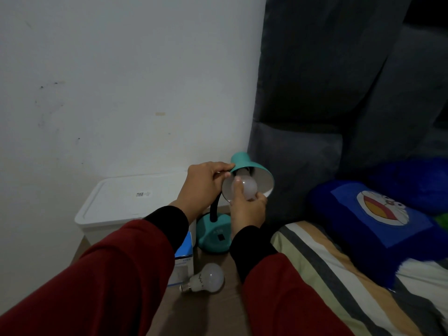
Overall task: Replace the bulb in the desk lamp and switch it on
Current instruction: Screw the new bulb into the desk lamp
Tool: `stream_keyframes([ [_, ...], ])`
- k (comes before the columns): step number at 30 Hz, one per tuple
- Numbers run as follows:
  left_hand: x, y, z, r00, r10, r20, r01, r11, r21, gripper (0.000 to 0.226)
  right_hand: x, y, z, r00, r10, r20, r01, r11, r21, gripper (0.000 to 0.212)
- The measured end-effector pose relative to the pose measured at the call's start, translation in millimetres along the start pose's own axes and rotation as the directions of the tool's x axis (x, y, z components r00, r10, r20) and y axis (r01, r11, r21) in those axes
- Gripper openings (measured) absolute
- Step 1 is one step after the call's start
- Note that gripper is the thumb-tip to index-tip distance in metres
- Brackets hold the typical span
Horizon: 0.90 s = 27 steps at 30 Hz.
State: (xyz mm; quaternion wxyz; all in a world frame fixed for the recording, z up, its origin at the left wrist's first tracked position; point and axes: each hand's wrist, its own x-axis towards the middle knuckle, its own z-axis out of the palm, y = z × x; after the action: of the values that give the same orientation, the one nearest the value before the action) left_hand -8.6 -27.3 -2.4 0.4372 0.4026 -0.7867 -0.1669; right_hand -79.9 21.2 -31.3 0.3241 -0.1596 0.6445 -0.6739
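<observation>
A teal desk lamp stands on the wooden surface, its base (213, 235) with a black switch facing me. Its shade (257, 170) tilts toward me. My left hand (203, 184) pinches the left rim of the shade. My right hand (247, 207) grips a white bulb (246, 186) that sits inside the shade at the socket; the bulb is unlit. Another white bulb (206, 278) lies loose on its side on the surface in front of the lamp, screw cap pointing left.
A white lidded box (126, 202) stands left of the lamp against the wall. A blue and white carton (184, 258) sits by my left sleeve. A bed with a striped blanket (339, 275) and a blue cartoon pillow (378, 214) lies right, with a grey headboard (315, 117) behind.
</observation>
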Motion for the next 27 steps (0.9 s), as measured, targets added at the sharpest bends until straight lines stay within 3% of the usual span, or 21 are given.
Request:
stream_keyframes([
  [2,0,1,1,1.0,0.0,-0.002,0.0,1.0,-0.007,0.027,2,1,0,1.0,-0.013,-0.005,0.013,1.0,-0.025,0.08],
  [6,1,0,-1,1.0,0.003,0.003,-0.003,1.0,0.003,0.027,6,0,-1,1.0,0.015,0.01,-0.015,1.0,-0.007,0.058],
  [11,1,1,0,1.0,0.006,0.002,-0.006,1.0,0.014,0.027,9,3,-3,1.0,-0.004,0.012,0.004,0.999,-0.049,0.073],
  [16,1,1,-1,1.0,0.012,0.001,-0.012,1.0,0.024,0.026,12,-2,-3,0.999,0.046,0.002,-0.046,0.999,0.023,0.061],
  [20,1,1,-1,1.0,0.028,0.001,-0.029,0.999,0.04,0.026,11,-1,-5,0.999,-0.039,-0.02,0.038,0.998,-0.044,0.075],
  [24,1,1,-2,1.0,0.027,0.003,-0.027,0.999,0.033,0.027,10,0,-5,1.0,-0.019,0.0,0.019,1.0,0.001,0.058],
  [27,2,-1,-2,1.0,0.031,0.007,-0.031,0.999,0.039,0.027,9,-2,-3,1.0,-0.006,-0.007,0.006,1.0,-0.009,0.072],
])
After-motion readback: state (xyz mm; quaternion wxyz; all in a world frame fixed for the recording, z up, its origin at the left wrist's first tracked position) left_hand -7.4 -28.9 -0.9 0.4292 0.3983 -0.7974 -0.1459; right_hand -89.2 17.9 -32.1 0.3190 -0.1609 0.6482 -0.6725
